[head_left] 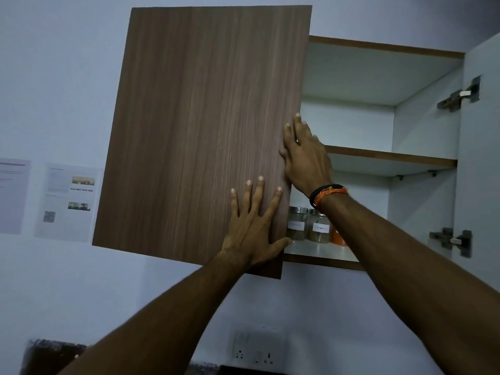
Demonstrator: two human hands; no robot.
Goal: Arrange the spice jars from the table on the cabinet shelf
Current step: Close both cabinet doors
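Both forearms are raised toward the wooden door (203, 131). The left hand (251, 226) is pressed flat on its face near the lower free edge, fingers spread. The right hand (305, 161) is laid straight-fingered higher along that edge, thumb hidden. Spice jars (320, 226) are seen just behind the edge, on the bottom shelf (319, 251). Probably the closing step; an even push is called for.

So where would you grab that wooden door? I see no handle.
Take the door by its free right edge, coming from the open cabinet side. Its front is flat with no knob showing, so only that edge offers purchase. The left hand and right hand rest there.
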